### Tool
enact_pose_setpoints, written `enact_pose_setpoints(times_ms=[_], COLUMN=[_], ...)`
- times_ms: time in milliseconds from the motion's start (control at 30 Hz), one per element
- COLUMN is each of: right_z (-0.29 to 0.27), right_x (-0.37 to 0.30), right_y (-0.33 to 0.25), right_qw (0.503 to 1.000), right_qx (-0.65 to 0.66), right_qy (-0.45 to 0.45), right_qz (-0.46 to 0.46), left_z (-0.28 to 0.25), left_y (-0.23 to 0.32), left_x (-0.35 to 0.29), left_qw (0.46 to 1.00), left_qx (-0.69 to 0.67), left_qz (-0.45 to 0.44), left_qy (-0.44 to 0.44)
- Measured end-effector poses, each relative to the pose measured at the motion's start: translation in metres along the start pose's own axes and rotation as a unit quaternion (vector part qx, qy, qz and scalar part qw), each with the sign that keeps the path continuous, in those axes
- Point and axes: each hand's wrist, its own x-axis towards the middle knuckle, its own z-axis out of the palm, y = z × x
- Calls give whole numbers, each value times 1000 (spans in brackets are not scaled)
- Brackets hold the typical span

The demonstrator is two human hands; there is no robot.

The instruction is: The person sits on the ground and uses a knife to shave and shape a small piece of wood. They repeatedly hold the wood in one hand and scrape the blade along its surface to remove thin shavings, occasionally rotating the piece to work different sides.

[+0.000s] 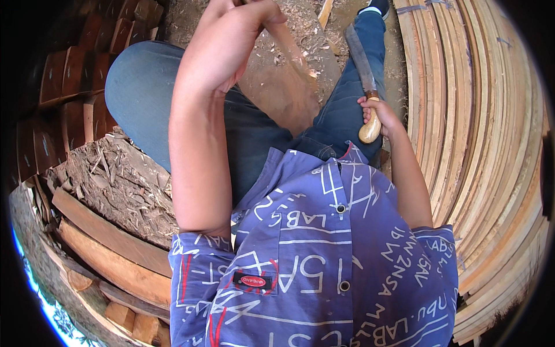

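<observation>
My right hand (378, 115) is wrapped round the pale wooden handle of a machete (362, 65) above my right thigh. Its long grey blade points away from me, along my right shin. At the top edge is my left hand (245, 17), raised at the end of my stretched forearm. Its fingers look curled and are partly cut off by the picture's edge. A small brownish bit shows between them, too little to name. Below that hand, between my legs, lies a smooth brown wooden surface (277, 101), with a blurred lighter strip (289, 49) over it.
Long stacked boards (457, 115) curve along my right side. Dark reddish wood blocks (75, 75) are piled at the left, with thick planks (115, 243) nearer me. Wood shavings (124, 185) cover the ground at left and ahead. My jeans-clad left knee (139, 87) is bent outward.
</observation>
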Motion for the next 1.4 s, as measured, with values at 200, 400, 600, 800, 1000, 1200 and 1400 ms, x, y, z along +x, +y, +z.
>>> enact_pose_setpoints(times_ms=[200,400,600,800,1000,1200,1400], right_z=[3,0,-1,0,-2,8,-4], right_x=[1,5,6,8,10,3,11], right_y=[-5,-7,-8,-9,-6,-10,-12], right_qw=[1000,1000,1000,1000,1000,999,999], right_qx=[-13,-12,-7,11,6,-37,-6], right_qy=[6,-5,-9,-15,-23,-7,-31], right_qz=[18,18,19,21,15,-1,28], left_z=[-7,-29,-29,-59,-54,-65,-67], left_y=[-1,-14,-15,-29,-17,-18,16], left_x=[-9,-4,-9,-12,-28,-43,-61], left_qw=[913,783,867,768,688,669,741], left_qx=[390,546,456,610,690,724,660], left_qz=[101,222,80,96,60,27,-118], left_qy=[60,198,184,172,218,165,27])
